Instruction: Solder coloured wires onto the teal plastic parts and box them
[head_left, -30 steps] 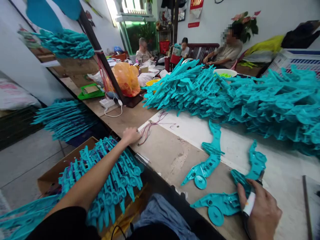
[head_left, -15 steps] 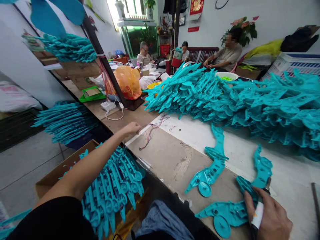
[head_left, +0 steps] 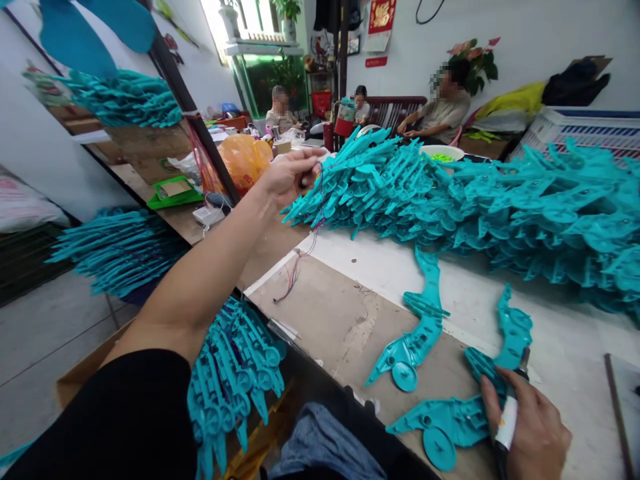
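Note:
My left hand (head_left: 295,177) is raised over the far side of the table, its fingers pinching thin wires (head_left: 316,230) that hang down. Their lower ends lie on the grey board as a loose red and dark bundle (head_left: 294,277). At the near right, my right hand (head_left: 537,423) is closed around a soldering iron (head_left: 509,420) with a white and black handle, metal tip pointing away. Its thumb and fingers also rest against a teal plastic part (head_left: 453,420) with a round disc. Another jointed teal part (head_left: 423,340) lies to the left of it.
A large heap of teal parts (head_left: 475,207) spans the back of the table. More teal parts (head_left: 240,373) fill a cardboard box below the table edge. A dark post (head_left: 200,133) stands at left, near an orange bag (head_left: 245,163). Several people sit beyond.
My left hand has risen from the board and moved right and away, drawing the wires upward. My right hand keeps its hold on the soldering iron; the view has shifted slightly.

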Tool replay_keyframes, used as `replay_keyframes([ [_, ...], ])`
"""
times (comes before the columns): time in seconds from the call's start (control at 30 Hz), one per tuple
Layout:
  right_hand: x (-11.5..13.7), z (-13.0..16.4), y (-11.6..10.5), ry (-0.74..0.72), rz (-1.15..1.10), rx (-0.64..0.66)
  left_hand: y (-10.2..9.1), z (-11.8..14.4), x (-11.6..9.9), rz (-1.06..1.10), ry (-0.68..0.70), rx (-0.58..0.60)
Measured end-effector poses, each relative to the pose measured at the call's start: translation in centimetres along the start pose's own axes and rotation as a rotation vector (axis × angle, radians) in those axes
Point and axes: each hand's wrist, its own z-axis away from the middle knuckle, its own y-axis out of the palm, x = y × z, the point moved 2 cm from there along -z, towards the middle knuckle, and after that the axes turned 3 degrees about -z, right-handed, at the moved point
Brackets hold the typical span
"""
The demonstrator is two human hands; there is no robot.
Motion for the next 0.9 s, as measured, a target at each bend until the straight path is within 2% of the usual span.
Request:
replay_keyframes([
  [0.13,0.0,0.1,0.0,0.003,-0.019,0.001,1.9,-1.4,-1.2,-0.29,0.026,0.062],
  [0.2,-0.1,0.0,-0.1,-0.009,-0.028,-0.01,2.3,-1.8,-1.6,-0.315,0.056,0.064],
  [0.33,0.0,0.0,-0.2,-0.031,-0.039,-0.027,2.4,-2.4,-2.4,-0.298,0.169,-0.021],
  [0.43,0.0,0.0,-0.2,-0.03,-0.042,-0.034,2.2,-2.5,-1.7,-0.369,0.211,-0.011],
  [0.53,-0.1,0.2,0.0,-0.028,-0.066,-0.058,2.2,-1.8,0.1,-0.462,0.176,0.041],
  [0.6,-0.3,0.4,0.1,-0.029,-0.082,-0.066,2.7,-0.7,0.7,-0.436,0.16,0.058],
  [0.67,-0.6,0.4,0.1,-0.019,-0.082,-0.098,3.6,0.6,0.1,-0.358,0.194,0.036],
  [0.77,-0.6,-0.3,-0.9,0.009,-0.101,-0.253,5.5,2.3,-2.2,-0.318,0.264,0.028],
  [0.83,0.1,-1.3,-2.1,0.008,-0.16,-0.327,6.5,2.7,-3.5,-0.333,0.338,0.033],
  [0.9,1.4,-2.5,-3.4,-0.02,-0.233,-0.345,6.7,2.5,-3.4,-0.378,0.402,0.013],
])
